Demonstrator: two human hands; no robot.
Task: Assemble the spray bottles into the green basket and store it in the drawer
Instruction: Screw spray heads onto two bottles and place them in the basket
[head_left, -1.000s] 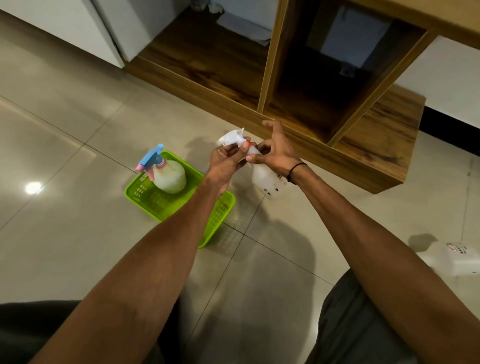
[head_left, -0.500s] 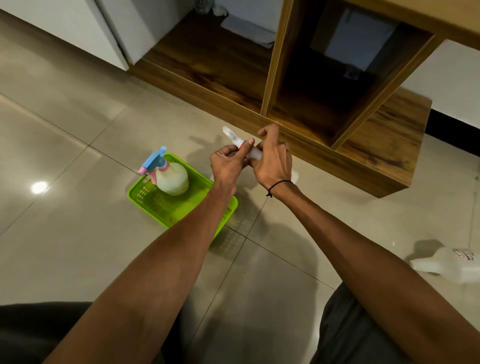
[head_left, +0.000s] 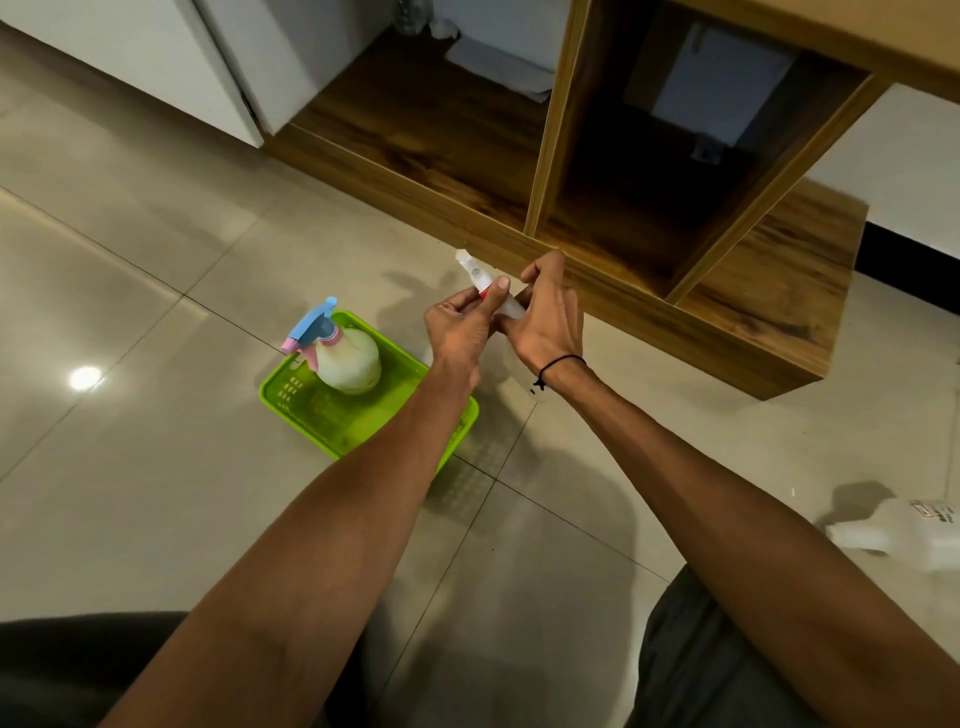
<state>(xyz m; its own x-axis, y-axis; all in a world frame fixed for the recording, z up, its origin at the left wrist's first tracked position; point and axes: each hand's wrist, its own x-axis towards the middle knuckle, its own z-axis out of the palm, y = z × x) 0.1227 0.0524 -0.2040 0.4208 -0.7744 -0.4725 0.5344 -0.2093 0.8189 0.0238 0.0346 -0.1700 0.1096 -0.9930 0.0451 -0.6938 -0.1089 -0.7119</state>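
At the bottom of the frame two bare forearms reach up from dark-clothed knees over a tiled floor. At the lower right edge a white bottle lies on its side on the floor, well apart from everything else, partly cut off by the frame.

Left of centre sits the green basket on the floor, with the left forearm crossing over its right corner. In its far part stands a round pale bottle with a blue and pink sprayer on top, nozzle pointing to the left.

Just above centre, both hands meet. The left hand is closed around a white sprayer head, thumb pressed near its red collar, the nozzle sticking up and to the left. The right hand, with a black band at the wrist, is wrapped round the clear bottle below that head; most of the bottle is hidden behind the hands. This bottle is held in the air, to the right of the basket and not in it.

Beyond the hands, across the upper half, stands a wooden cabinet with open, dark compartments. At the upper left is a white panel.
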